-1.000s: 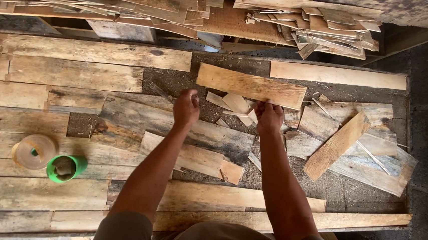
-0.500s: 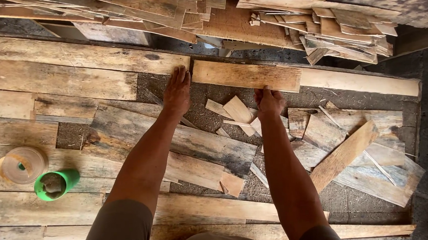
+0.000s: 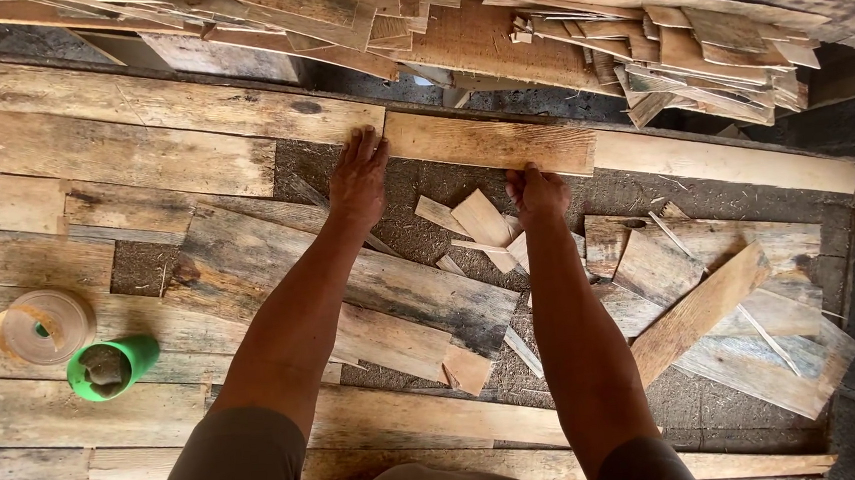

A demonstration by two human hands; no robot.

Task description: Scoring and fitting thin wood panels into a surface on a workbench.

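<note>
Left hand (image 3: 359, 178) flat and open at the short board's (image 3: 491, 141) left end, upper middle, right hand (image 3: 537, 192) gripping its lower edge, green cup (image 3: 110, 366) lower left

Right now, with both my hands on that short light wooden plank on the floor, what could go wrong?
1. Splinters: the left hand lies flat at the rough end of the short light wooden plank, and the right hand has its grip on the near edge, both bare.
2. The loose pale wood offcuts right beside the right hand could shift or jab it.
3. The leaning stack of thin wood slats just beyond the plank might slide down if bumped.
</note>
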